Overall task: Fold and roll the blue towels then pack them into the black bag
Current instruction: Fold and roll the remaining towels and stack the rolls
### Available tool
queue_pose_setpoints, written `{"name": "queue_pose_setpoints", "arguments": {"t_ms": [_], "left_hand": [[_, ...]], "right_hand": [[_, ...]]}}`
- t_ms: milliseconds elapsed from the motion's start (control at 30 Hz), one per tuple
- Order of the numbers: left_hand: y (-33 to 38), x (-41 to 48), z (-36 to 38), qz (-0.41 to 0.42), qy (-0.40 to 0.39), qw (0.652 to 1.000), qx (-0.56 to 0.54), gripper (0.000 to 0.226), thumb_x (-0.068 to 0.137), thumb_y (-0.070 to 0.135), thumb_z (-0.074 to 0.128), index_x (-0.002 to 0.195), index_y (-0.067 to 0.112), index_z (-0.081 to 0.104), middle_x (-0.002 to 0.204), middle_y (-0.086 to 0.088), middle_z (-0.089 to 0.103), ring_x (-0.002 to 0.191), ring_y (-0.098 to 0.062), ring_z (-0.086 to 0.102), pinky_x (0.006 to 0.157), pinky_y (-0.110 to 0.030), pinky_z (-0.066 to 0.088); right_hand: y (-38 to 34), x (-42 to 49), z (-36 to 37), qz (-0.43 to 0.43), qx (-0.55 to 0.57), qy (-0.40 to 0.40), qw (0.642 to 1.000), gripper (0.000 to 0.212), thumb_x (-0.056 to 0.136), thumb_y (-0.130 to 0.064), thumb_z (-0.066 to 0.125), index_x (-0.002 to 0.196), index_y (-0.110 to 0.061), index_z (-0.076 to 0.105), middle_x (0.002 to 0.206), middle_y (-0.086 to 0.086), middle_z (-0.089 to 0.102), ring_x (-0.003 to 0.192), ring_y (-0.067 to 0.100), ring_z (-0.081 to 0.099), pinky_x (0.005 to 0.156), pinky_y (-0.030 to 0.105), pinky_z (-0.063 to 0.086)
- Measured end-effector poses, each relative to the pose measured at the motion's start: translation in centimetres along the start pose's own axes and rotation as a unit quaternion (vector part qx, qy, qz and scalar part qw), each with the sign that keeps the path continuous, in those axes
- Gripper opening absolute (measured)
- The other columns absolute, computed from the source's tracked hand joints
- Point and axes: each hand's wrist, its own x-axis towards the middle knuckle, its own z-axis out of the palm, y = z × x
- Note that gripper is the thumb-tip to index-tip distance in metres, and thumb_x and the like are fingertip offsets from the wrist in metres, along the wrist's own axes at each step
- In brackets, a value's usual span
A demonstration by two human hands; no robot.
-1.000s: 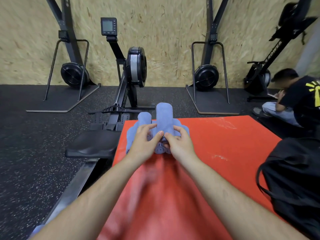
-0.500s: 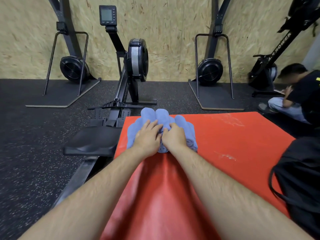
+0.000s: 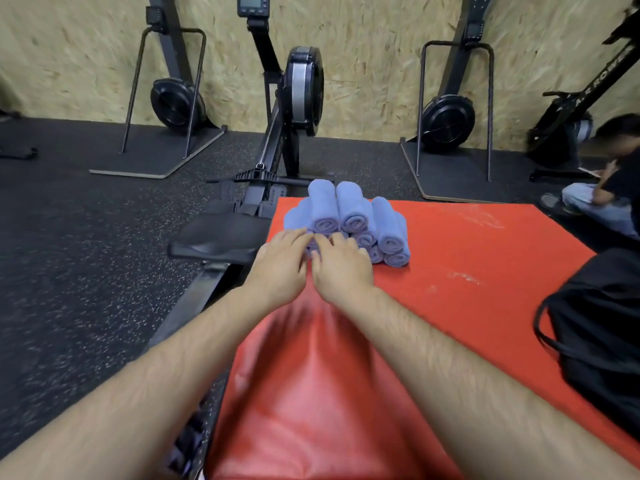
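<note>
Left hand (image 3: 280, 268), right hand (image 3: 341, 268) against blue towel stack (image 3: 349, 209) (red mat (image 3: 467, 258))

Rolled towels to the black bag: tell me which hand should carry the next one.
Right, probably: the black bag sits on that side, and the right hand is at the rolled towels.

Towels (image 3: 349, 220) are soft terry cloth, matt and fuzzy, plush pile showing on the rolled ends. They sit near the far left corner of the mat (image 3: 467, 258), which looks like vinyl to me: smooth, a bit of sheen up close, pale scuffs toward its far right corner. Bag (image 3: 602, 323) at the mat's right edge is matt black woven fabric. Floor (image 3: 86, 271) is rough black rubber with pale flecks. Wall (image 3: 363, 64) is raw chipboard, coarse wood flakes, unfinished. Rower (image 3: 301, 88) looks like matt black metal and plastic with 1 brushed silvery band; its seat (image 3: 221, 237) looks smooth and matt.
</note>
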Motion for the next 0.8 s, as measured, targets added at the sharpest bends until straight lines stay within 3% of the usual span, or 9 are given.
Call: {"name": "queue_pose_setpoints", "arguments": {"t_ms": [133, 233, 367, 500, 633, 733, 800], "left_hand": [[-3.6, -5.9, -1.2, -0.01, -0.017, 0.999, 0.048, 0.058, 0.083, 0.033, 0.032, 0.128, 0.01, 0.06, 0.129, -0.008, 0.062, 0.115, -0.032, 0.057, 0.093, -0.042, 0.047], [-7.1, -9.7, -1.6, -0.046, -0.035, 0.996, 0.071, 0.055, 0.086, 0.036, 0.034, 0.125, 0.006, 0.061, 0.125, -0.012, 0.063, 0.112, -0.034, 0.058, 0.096, -0.039, 0.04], [-11.9, -14.6, -2.3, -0.096, -0.086, 0.989, 0.079, 0.048, 0.086, 0.038, 0.03, 0.118, 0.013, 0.056, 0.121, -0.004, 0.061, 0.108, -0.031, 0.056, 0.088, -0.045, 0.048], [-16.3, -18.3, -3.0, -0.135, -0.13, 0.98, 0.069, 0.055, 0.082, 0.041, 0.023, 0.117, 0.011, 0.054, 0.122, -0.008, 0.057, 0.11, -0.034, 0.053, 0.088, -0.044, 0.047], [-20.3, -21.0, -3.1, -0.176, -0.211, 0.959, 0.066, 0.046, 0.096, 0.028, 0.046, 0.14, 0.012, 0.041, 0.145, -0.007, 0.042, 0.128, -0.032, 0.044, 0.102, -0.047, 0.041], [-23.7, -22.5, -2.6, -0.222, -0.314, 0.919, 0.087, 0.056, 0.098, 0.032, 0.052, 0.148, 0.018, 0.032, 0.15, -0.004, 0.034, 0.134, -0.03, 0.039, 0.108, -0.047, 0.038], [-25.7, -23.3, -2.4, -0.246, -0.368, 0.891, 0.103, 0.052, 0.096, 0.032, 0.055, 0.144, 0.018, 0.039, 0.144, -0.007, 0.037, 0.132, -0.031, 0.042, 0.107, -0.046, 0.039]], "right_hand": [[-5.2, -2.5, 2.1, -0.055, -0.028, -0.016, 0.998, 0.026, 0.078, -0.031, 0.071, 0.102, -0.022, 0.069, 0.09, 0.005, 0.065, 0.082, 0.03, 0.063, 0.064, 0.037, 0.048], [-9.9, -4.0, 3.6, -0.093, 0.004, -0.033, 0.995, 0.024, 0.071, -0.028, 0.074, 0.094, -0.02, 0.068, 0.085, 0.005, 0.064, 0.079, 0.03, 0.063, 0.061, 0.037, 0.048], [-15.8, -5.5, 6.1, -0.144, 0.031, -0.067, 0.987, 0.023, 0.068, -0.029, 0.077, 0.087, -0.018, 0.067, 0.082, 0.004, 0.063, 0.075, 0.03, 0.062, 0.059, 0.036, 0.047], [-20.8, -6.7, 9.0, -0.167, 0.048, -0.125, 0.977, 0.027, 0.084, -0.028, 0.066, 0.107, -0.014, 0.065, 0.103, 0.009, 0.064, 0.096, 0.034, 0.059, 0.076, 0.041, 0.047], [-24.5, -7.4, 12.2, -0.184, 0.036, -0.214, 0.959, 0.041, 0.095, -0.03, 0.053, 0.133, -0.016, 0.049, 0.129, 0.008, 0.053, 0.119, 0.03, 0.048, 0.093, 0.039, 0.041], [-26.4, -7.9, 15.0, -0.193, 0.044, -0.273, 0.941, 0.04, 0.096, -0.028, 0.051, 0.133, -0.017, 0.047, 0.132, 0.007, 0.052, 0.12, 0.03, 0.047, 0.093, 0.039, 0.041], [-27.5, -8.4, 16.9, -0.195, 0.06, -0.309, 0.929, 0.033, 0.097, -0.026, 0.049, 0.129, -0.018, 0.05, 0.13, 0.007, 0.054, 0.12, 0.03, 0.048, 0.092, 0.039, 0.043]]}}
